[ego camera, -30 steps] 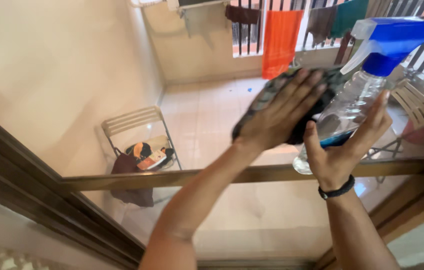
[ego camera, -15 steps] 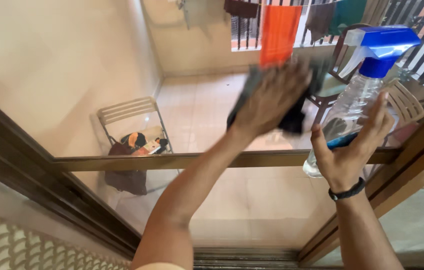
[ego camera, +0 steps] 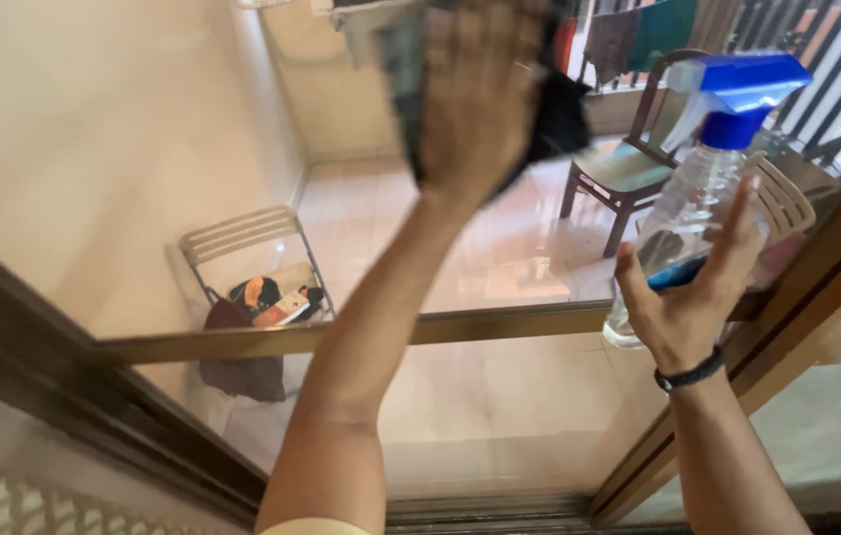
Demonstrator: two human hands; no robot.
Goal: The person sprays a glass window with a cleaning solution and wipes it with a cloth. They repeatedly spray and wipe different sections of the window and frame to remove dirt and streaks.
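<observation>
My left hand [ego camera: 480, 89] presses a dark cloth [ego camera: 559, 109] flat against the glass pane [ego camera: 143, 129] near the top of the view; the hand is blurred by motion. My right hand [ego camera: 688, 297], with a black band at the wrist, grips a clear spray bottle [ego camera: 688, 208] with a blue trigger head [ego camera: 737, 89], held upright by the pane's right side. A little blue liquid shows at the bottle's lower part.
A brown frame [ego camera: 767, 327] borders the glass, with a horizontal bar [ego camera: 460, 327] across it. Beyond the glass are a folding chair [ego camera: 252, 267] holding bags, a wooden chair [ego camera: 629, 168], hanging laundry [ego camera: 658, 35] and a tiled floor.
My left hand has swept the cloth upward and slightly left across the glass, from mid-pane to the top. My right hand with the bottle has stayed nearly still.
</observation>
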